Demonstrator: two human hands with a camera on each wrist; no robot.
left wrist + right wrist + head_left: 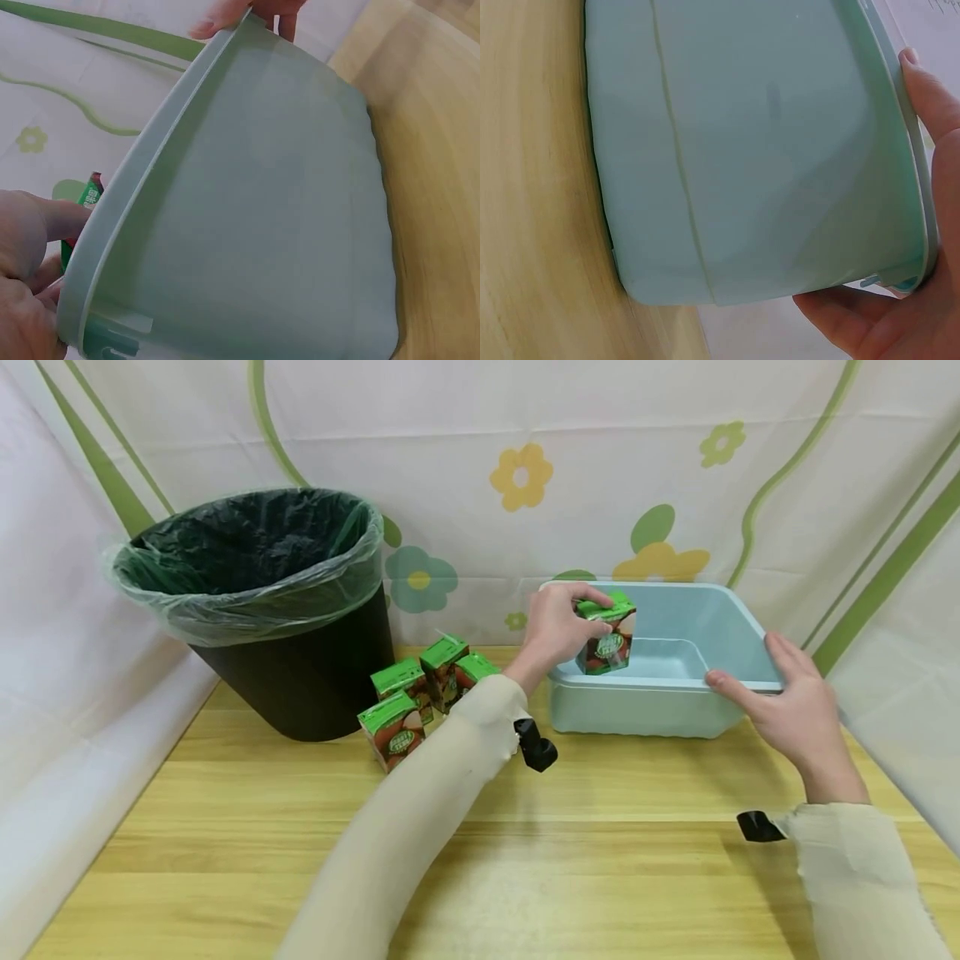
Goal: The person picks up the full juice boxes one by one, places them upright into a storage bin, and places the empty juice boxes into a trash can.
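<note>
The left sleeve (420, 802) is long, plain cream cloth, softly wrinkled, with an uneven cuff (501, 700). On the left sleeve's right side juts a small black piece (536, 746) with a rounded end. Well right of the left sleeve, the matching cream right sleeve (858, 868) bears a black block (761, 827)

The left bin (300, 689) is black with a green-tinted liner (266, 617), the 5 visible cartons (613, 647) green-topped with red-brown sides, the right tub (637, 710) pale blue-green, the table (600, 893) yellowish wood-grained, the far white curtain (435, 410) flowered in yellow, green and teal.
</note>
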